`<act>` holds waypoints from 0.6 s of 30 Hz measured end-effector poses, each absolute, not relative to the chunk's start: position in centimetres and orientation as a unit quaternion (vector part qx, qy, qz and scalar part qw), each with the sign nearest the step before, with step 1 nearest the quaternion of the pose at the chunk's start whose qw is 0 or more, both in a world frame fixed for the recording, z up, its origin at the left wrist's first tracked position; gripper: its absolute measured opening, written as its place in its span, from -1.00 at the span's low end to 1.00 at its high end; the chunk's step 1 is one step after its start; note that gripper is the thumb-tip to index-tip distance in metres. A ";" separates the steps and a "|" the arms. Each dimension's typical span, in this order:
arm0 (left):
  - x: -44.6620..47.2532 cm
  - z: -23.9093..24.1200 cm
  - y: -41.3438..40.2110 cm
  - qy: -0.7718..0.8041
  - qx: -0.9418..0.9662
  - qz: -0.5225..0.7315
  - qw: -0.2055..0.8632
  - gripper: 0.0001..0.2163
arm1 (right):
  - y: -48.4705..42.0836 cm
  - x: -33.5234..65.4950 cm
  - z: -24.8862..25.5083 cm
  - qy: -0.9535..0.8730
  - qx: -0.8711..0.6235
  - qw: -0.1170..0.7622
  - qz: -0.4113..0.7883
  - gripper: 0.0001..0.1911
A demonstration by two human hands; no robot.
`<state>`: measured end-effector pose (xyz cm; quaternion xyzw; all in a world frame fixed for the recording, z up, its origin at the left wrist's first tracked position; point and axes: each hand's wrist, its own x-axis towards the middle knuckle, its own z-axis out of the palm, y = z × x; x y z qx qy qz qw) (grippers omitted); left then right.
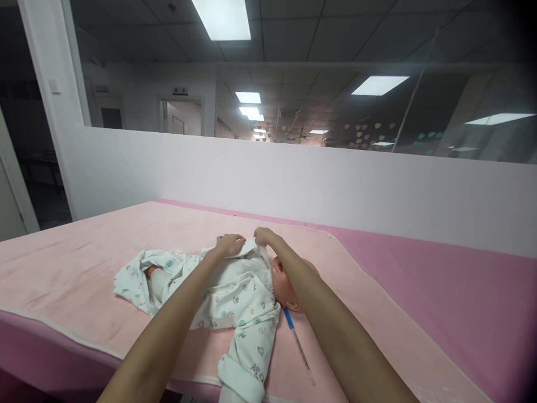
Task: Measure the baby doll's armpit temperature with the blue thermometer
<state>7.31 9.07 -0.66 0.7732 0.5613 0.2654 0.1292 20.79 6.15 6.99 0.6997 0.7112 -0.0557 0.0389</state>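
Note:
A baby doll lies across the bed, its head to the right and partly behind my right forearm. It wears a white printed baby gown, with one sleeve hanging toward me. At the far side of the chest, my left hand rests on the gown with its fingers extended. My right hand is closed on the gown's edge near the neck, pinching the cloth. Beside the head lies a thin glass thermometer with a blue end. The doll's face is mostly hidden.
A pale pink pad covers much of the darker pink bed surface. Behind the bed stands a low white wall with a large window above it. At the left is a dark doorway.

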 end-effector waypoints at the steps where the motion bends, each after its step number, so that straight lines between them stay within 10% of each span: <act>1: 8.0 -0.7 8.9 0.552 0.782 0.259 0.129 -0.69 | 5.3 20.7 7.5 0.718 0.693 0.033 -0.043 -0.73; 8: 8.8 -1.4 7.9 0.521 0.807 0.251 0.118 -0.66 | -8.0 22.6 8.6 0.765 0.629 -0.109 0.089 -0.68; 18: 8.8 -2.1 7.8 0.547 0.789 0.259 0.107 -0.69 | -21.1 27.1 -5.1 0.636 0.746 -0.159 0.116 -0.76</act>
